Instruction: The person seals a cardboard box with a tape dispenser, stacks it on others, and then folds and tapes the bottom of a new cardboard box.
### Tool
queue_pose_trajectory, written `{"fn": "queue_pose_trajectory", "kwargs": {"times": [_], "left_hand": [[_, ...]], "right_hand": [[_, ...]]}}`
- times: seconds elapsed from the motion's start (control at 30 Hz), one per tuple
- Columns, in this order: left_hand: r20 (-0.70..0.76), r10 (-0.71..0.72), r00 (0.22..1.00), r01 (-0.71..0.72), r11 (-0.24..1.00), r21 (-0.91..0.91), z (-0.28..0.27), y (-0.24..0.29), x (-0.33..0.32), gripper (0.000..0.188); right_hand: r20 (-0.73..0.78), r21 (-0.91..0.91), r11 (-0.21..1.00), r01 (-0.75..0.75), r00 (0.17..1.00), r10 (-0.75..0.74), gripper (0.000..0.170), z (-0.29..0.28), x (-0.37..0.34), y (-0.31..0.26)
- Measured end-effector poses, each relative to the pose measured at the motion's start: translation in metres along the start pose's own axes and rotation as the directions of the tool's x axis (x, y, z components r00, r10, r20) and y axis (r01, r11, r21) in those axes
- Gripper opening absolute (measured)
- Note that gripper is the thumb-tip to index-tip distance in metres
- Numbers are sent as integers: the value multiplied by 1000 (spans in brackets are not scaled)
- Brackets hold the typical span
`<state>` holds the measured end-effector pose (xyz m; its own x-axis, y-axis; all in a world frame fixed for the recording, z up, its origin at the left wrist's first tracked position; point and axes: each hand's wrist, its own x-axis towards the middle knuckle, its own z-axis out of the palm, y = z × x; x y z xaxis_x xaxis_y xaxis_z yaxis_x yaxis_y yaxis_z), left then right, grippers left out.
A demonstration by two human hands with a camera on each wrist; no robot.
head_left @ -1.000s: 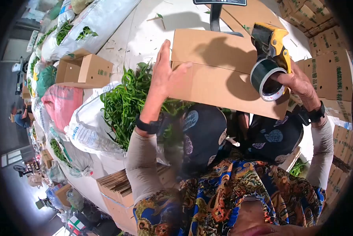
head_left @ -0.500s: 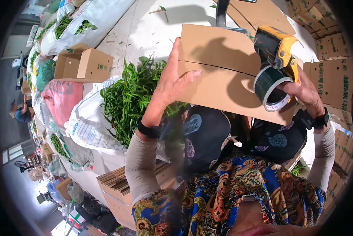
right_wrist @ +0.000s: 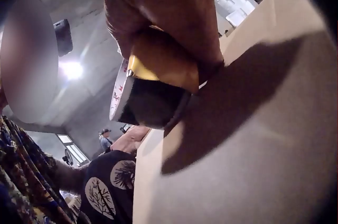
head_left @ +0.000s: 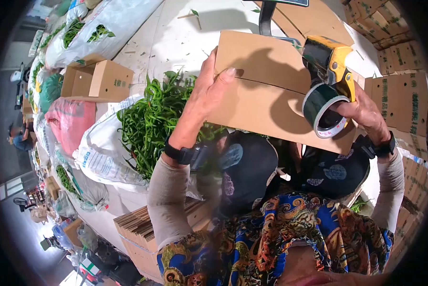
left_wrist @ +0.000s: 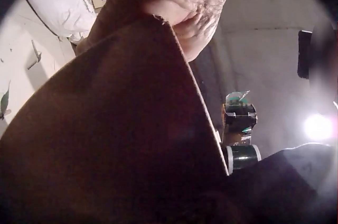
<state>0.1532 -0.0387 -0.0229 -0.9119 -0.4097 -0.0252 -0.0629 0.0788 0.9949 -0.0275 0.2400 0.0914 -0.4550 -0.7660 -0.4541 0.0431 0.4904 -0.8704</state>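
Observation:
A closed cardboard box (head_left: 264, 102), with a seam across its top face, lies in front of the lap. At its left end the left hand (head_left: 204, 97) grips it, thumb on the top face and fingers along the side. My right hand (head_left: 366, 109) holds a yellow and black tape dispenser (head_left: 337, 59) over the box's right end. Its roll of dark green tape (head_left: 314, 106) faces the box. In the left wrist view the hand (left_wrist: 163, 2) meets the box (left_wrist: 116, 118) at a corner; the right wrist view shows the other hand (right_wrist: 163, 7) round the dispenser (right_wrist: 163, 63).
Green peppers (head_left: 152, 124) spill from a white sack (head_left: 102, 162) left of the box. Farther left are an open carton (head_left: 111, 83) and a pink bag (head_left: 73, 124). Flattened cardboard (head_left: 140, 224) is stacked at lower left, printed cartons (head_left: 400, 102) at right, a black stand (head_left: 267, 19) beyond.
The box has shifted slightly toward the lap and right over the second. Its left end is gripped closer, with the thumb moved up on the top face. The dispenser has stayed above the right end.

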Motion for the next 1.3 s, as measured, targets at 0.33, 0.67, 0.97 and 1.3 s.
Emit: {"fn": "queue_pose_trajectory", "kwargs": {"times": [0.33,0.67,0.97,1.3], "left_hand": [[31,62,998,-51,964,-262,5,-6,-2,62],[-416,290,862,-132,920,369,8,32,-22,39],[-94,31,995,-42,992,-119,14,121,-37,40],[-148,9,989,-15,999,-40,8,99,-31,22]], "right_hand": [[-21,-417,771,482,843,-538,76,8,15,6],[67,-568,584,579,740,-669,57,37,32,6],[75,-611,593,525,784,-616,53,58,20,-15],[59,-660,559,502,777,-627,59,73,23,-22]]}}
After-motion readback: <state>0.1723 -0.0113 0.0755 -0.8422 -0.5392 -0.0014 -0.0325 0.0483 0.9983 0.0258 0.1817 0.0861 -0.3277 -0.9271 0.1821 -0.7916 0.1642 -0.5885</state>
